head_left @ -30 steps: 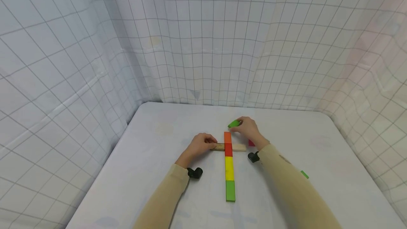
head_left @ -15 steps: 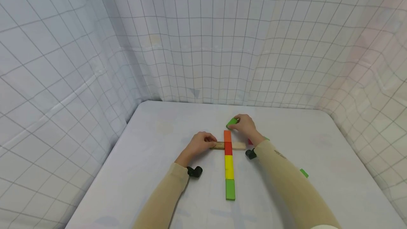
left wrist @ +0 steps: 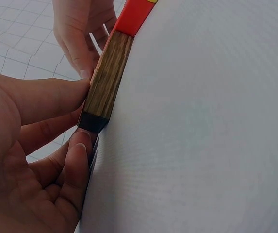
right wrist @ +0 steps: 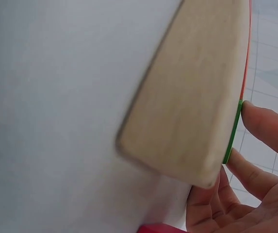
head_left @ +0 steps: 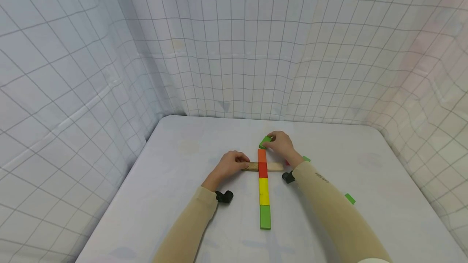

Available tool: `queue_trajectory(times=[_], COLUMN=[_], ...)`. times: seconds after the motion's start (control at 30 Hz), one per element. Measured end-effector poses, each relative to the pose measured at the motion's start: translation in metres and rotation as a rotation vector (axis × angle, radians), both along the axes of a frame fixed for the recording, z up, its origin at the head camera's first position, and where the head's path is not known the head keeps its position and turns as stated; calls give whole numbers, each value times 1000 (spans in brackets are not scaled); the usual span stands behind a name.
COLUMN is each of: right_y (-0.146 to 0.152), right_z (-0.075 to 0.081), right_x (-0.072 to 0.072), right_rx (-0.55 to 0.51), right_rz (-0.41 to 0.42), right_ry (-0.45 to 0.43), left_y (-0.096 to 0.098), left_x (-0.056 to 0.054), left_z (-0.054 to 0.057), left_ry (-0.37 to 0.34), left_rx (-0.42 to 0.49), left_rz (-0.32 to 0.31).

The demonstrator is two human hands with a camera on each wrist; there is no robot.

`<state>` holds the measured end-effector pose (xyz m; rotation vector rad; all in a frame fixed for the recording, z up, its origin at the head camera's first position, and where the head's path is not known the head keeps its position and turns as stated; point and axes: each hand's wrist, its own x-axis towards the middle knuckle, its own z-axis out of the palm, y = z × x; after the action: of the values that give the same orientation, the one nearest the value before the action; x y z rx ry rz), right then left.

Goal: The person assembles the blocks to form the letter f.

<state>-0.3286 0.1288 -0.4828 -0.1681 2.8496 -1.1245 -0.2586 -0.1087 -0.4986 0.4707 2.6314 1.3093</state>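
A column of flat blocks lies on the table: orange [head_left: 262,156] farthest, then red [head_left: 263,170], yellow [head_left: 263,192] and green [head_left: 265,217] nearest. A brown wooden block [head_left: 252,167] extends left from the red one, and a pale wooden block [head_left: 275,167] extends right. My left hand [head_left: 228,164] pinches the brown block at its outer end, thumb on its side in the left wrist view. Just beyond the orange block, my right hand [head_left: 282,144] holds another green block [head_left: 264,142] between thumb and fingers, slightly askew to the column.
Behind my right wrist a pinkish-red block [head_left: 287,163] is mostly hidden, with a green piece [head_left: 306,158] beside it. Farther right, another green piece [head_left: 349,198] lies past my forearm. A gridded white curtain [head_left: 234,52] surrounds the white table [head_left: 175,145] at the back and sides.
My right hand has shifted slightly left, bringing the held green block closer to the orange block's far end and more in line with the column. My left hand has stayed in place.
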Motion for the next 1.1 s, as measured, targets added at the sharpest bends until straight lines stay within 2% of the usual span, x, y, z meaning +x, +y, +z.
queue_trajectory(times=[0.7,1.1], right_y=[0,0], right_z=[-4,-1], right_x=[3,5], right_rx=[-2,10], right_rz=[4,11], right_ry=[10,19], left_y=[0,0], left_x=[2,4], left_z=[2,3], left_ry=[2,4], left_rx=[-16,-15], left_rz=[3,2])
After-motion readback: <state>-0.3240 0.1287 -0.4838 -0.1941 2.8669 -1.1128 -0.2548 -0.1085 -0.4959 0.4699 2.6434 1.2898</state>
